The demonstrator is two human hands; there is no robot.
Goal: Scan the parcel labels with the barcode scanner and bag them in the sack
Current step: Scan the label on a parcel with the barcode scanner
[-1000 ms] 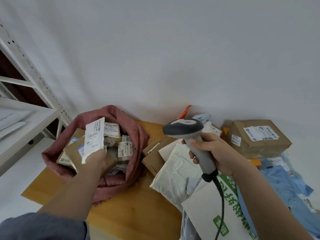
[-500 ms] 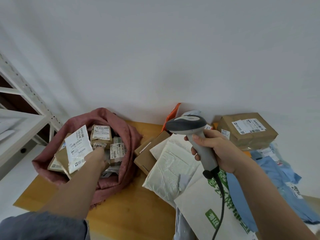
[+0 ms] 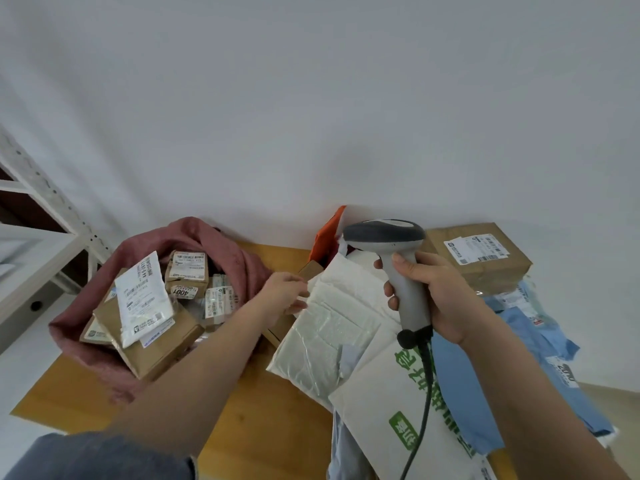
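Head view: my right hand (image 3: 446, 299) grips the grey corded barcode scanner (image 3: 398, 268) by its handle, head aimed toward nine o'clock, ready, I judge, for a label. My left hand (image 3: 285, 294) touches the white plastic mailer (image 3: 332, 327) at its nine o'clock edge; I cannot tell whether it grips. At nine o'clock the pink cloth sack (image 3: 194, 233) sits open on the wooden surface (image 3: 270, 420), holding labelled brown cardboard parcels (image 3: 156, 344).

Right hand (image 3: 446, 299) holding scanner (image 3: 398, 268), left hand (image 3: 284, 292) touching white parcel (image 3: 332, 327)
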